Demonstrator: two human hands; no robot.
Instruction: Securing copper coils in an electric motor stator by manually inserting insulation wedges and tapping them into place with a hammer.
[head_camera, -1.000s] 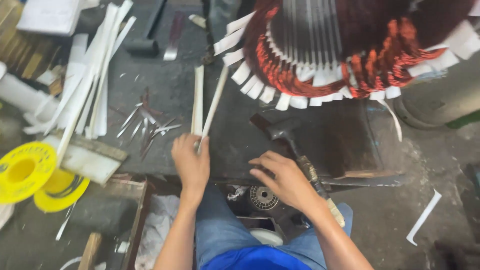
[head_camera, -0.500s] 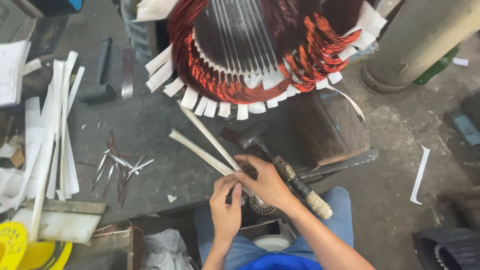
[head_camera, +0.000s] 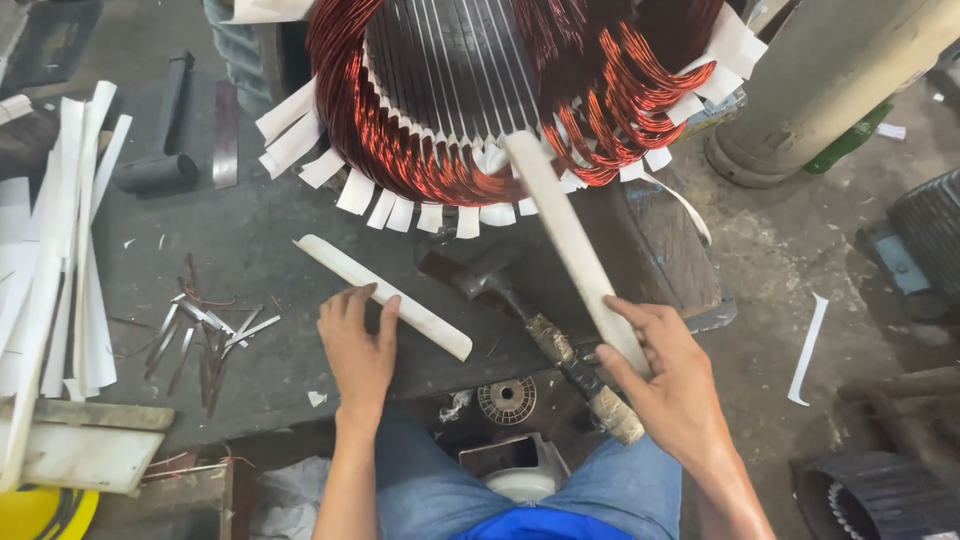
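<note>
A long pale stick (head_camera: 570, 245) is held at its lower end by the right hand (head_camera: 665, 375), the grip closed around it; its far end rests on the copper windings (head_camera: 420, 150) of a big stator. The left hand (head_camera: 358, 350) lies flat and open on a second pale stick (head_camera: 385, 298) on the dark counter (head_camera: 250, 230). A hammer (head_camera: 530, 325) lies between both hands. White paper strips (head_camera: 60, 250) lie far left.

Even soft daylight, faint shadows, mild glare on copper windings (head_camera: 400, 150), sharp centre, slight edge distortion
</note>
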